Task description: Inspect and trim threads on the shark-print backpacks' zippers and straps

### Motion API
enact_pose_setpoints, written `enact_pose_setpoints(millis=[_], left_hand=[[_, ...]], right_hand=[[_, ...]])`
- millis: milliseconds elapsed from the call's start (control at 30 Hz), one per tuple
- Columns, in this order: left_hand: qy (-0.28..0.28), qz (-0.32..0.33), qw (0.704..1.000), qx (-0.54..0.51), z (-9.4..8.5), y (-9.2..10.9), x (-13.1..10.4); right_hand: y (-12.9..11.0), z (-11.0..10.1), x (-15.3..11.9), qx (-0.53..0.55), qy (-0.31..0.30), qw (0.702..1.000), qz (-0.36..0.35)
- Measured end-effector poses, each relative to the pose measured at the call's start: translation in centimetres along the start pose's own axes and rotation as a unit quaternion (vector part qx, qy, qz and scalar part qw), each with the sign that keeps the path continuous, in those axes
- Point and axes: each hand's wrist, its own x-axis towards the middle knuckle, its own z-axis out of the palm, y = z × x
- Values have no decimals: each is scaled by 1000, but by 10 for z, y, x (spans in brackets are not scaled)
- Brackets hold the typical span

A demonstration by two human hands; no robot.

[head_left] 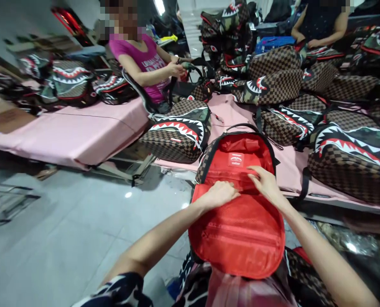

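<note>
Between the pink-covered counter (pixel 287 170) and the lap, I have the checkered backpack (pixel 237 217) unzipped wide; I'd keep its front panel (pixel 237 249) flat for clear reach. Its glossy red lining (pixel 262 149) is creased. My left hand (pixel 222 195) curls there, grip unclear; my right hand (pixel 264 183) is loosely parted, near a white-printed label (pixel 235 160).

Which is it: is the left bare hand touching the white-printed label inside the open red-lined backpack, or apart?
Apart. The head view shows a strip of red fabric lining between the left hand and the label.
</note>
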Motion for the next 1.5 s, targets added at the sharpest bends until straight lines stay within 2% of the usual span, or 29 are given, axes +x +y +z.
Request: enact_pose_setpoints(millis=[67,167,233,333,400,500,600,700,900,1033,1333,1500], left_hand=[[11,-10,1000,-3,1,3,-9],[53,-16,998,-6,7,-11,-24],[75,-97,992,-10,13,-30,-35],[65,-269,961,-12,19,-64,-43],[52,-303,951,-7,21,-81,-40],[27,-291,956,-5,21,-91,-27],[-8,-266,964,-3,21,-88,-19],[-27,-223,974,2,24,-77,-19],[-29,-108,994,-1,38,-47,-15],[-28,-87,996,6,47,-37,-2],[-51,-92,994,-5,60,-38,19],[-57,-91,994,-24,53,-43,23]], right_hand=[[-12,19,26,-107,-73,992,7],[-14,33,30,-225,-124,965,52],[-6,29,17,-267,-129,953,65],[5,14,-2,-308,-143,935,101],[6,8,-10,-317,-149,928,127],[4,4,-16,-310,-146,929,137],[5,2,-22,-306,-143,931,136],[12,1,-30,-312,-143,930,133],[36,1,-37,-311,-144,928,146],[48,1,-39,-304,-153,925,167],[60,3,-34,-296,-167,922,186],[63,4,-29,-278,-171,925,194]])
